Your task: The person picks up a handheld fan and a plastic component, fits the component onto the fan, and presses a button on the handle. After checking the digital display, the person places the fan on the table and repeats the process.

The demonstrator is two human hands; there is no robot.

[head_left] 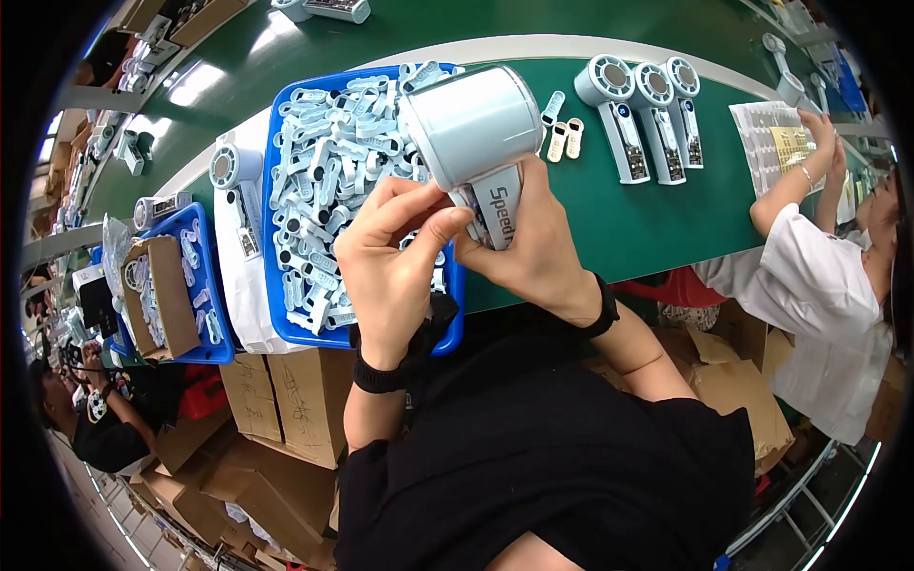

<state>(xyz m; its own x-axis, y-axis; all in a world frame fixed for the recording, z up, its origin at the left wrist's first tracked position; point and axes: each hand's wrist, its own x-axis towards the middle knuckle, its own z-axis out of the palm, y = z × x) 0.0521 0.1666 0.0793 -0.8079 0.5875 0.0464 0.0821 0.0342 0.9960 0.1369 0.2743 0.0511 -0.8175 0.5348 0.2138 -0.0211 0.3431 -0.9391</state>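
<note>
Above the near edge of the bench I hold a pale blue handheld fan [474, 124], its round head up and its short handle down. My right hand [533, 252] is wrapped round the handle, which has dark printing on its side. The fingers of my left hand [388, 262] are closed at the handle's left edge, just under the head; any small part between the fingertips is hidden. Behind my left hand a blue tray [282, 190] is heaped with small pale blue oblong covers [328, 152]. Several loose covers [573, 138] lie right of the fan head.
Three similar fans [624, 143] with exposed handle insides lie on the green bench [571, 219]. Another fan [238, 190] rests left of the tray. A smaller blue bin [224, 347] holds a cardboard box [171, 295]. A co-worker in white [809, 276] sits at right, beside a white tray [757, 143].
</note>
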